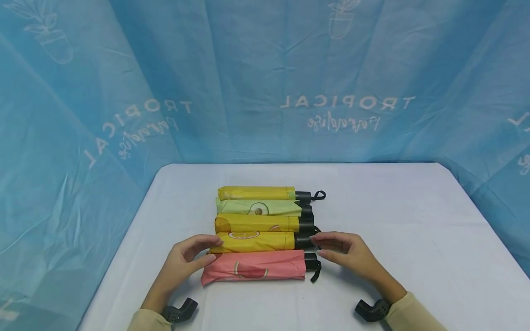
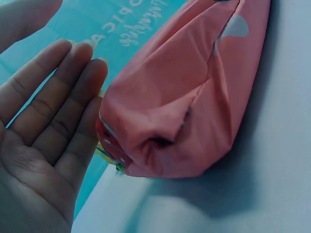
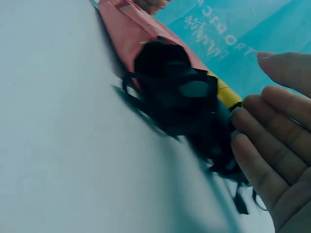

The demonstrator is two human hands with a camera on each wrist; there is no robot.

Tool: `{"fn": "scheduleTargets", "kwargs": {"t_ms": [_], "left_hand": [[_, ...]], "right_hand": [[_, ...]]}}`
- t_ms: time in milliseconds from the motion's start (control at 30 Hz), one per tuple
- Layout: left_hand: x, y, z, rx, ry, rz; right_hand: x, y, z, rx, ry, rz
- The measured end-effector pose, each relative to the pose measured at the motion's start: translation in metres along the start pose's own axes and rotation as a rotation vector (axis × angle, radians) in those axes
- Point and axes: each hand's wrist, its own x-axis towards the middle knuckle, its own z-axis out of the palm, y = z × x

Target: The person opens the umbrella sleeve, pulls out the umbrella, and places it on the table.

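Several folded umbrellas lie side by side in a stack of rows on the white table, black handles toward the right. Nearest is a pink umbrella (image 1: pixel 252 266) with a watermelon print; behind it comes a yellow umbrella (image 1: pixel 256 242) with a lemon slice. My left hand (image 1: pixel 188 257) is at the left ends of these two, fingers slightly bent and thumb apart. By their handles is my right hand (image 1: pixel 345 248), its fingertips right at the yellow umbrella's black handle (image 1: pixel 303 241). Both wrist views show relaxed, extended fingers beside the umbrellas, gripping nothing.
Farther back lie another yellow umbrella (image 1: pixel 256 224), a green avocado-print umbrella (image 1: pixel 236 207) and a third yellow one, the farthest umbrella (image 1: pixel 256 192), with a wrist loop. A blue printed curtain (image 1: pixel 265 69) hangs around the white table (image 1: pixel 414 207).
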Motion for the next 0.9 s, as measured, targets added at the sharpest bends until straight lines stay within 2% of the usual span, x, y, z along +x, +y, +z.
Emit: {"fn": "scheduleTargets", "kwargs": {"t_ms": [200, 567, 700, 800, 900], "left_hand": [[-0.008, 0.002, 0.001, 0.001, 0.031, -0.052], [-0.015, -0.010, -0.003, 0.165, 0.055, -0.131], [-0.015, -0.013, -0.003, 0.172, 0.048, -0.116], [-0.017, -0.016, -0.004, 0.127, 0.049, -0.080], [-0.020, -0.020, -0.005, 0.091, 0.051, -0.072]], "right_hand": [[-0.004, 0.005, 0.009, 0.022, -0.046, 0.030], [-0.009, 0.012, 0.010, 0.053, -0.066, 0.082], [-0.008, 0.014, 0.010, 0.036, -0.065, 0.074], [-0.008, 0.015, 0.011, 0.030, -0.072, 0.063], [-0.008, 0.015, 0.011, 0.031, -0.081, 0.052]]}}
